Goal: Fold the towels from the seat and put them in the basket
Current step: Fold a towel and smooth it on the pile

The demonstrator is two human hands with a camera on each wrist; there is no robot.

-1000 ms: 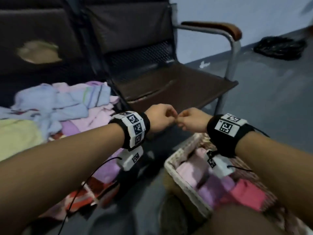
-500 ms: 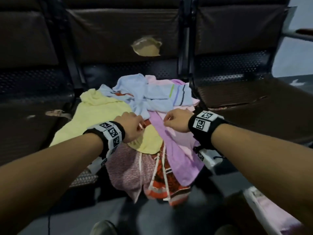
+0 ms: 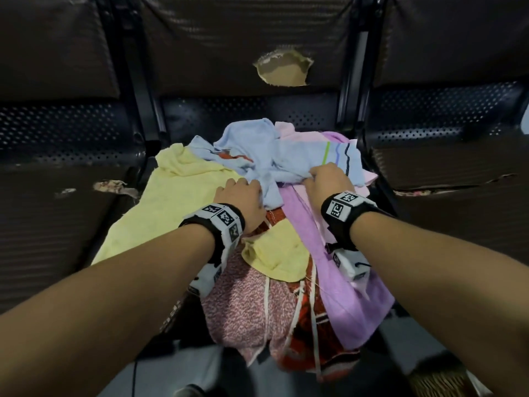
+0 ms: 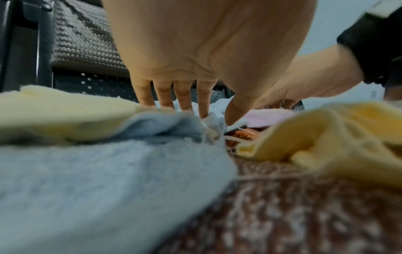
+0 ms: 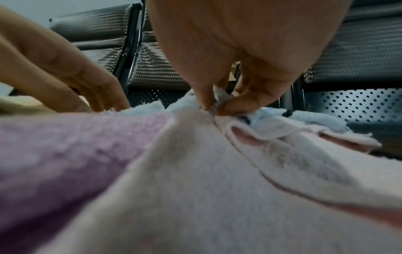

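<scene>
A heap of towels lies on the middle seat [image 3: 183, 130]. A crumpled light blue towel [image 3: 266, 156] is on top at the back, over a yellow towel [image 3: 171, 207], a purple towel [image 3: 317, 253], a pink speckled one [image 3: 252, 308] and a red patterned one [image 3: 312, 345]. My left hand [image 3: 252, 190] is at the blue towel's near edge, and thumb and forefinger pinch a pale fold [image 4: 214, 122] there. My right hand [image 5: 217, 104] pinches the same towel's edge [image 5: 222, 96] further right, above a pale pink towel [image 5: 217, 171].
Dark padded seats stand on both sides, split by black frame posts [image 3: 137, 90]. The backrest has a torn hole [image 3: 283, 70]. A wicker basket's corner [image 3: 440, 382] shows at the bottom right, on the floor. Several towels hang over the seat's front edge.
The view swung left from the basket and the empty chair to the towel heap. Both hands moved apart and forward onto the light blue towel and took hold of its edge.
</scene>
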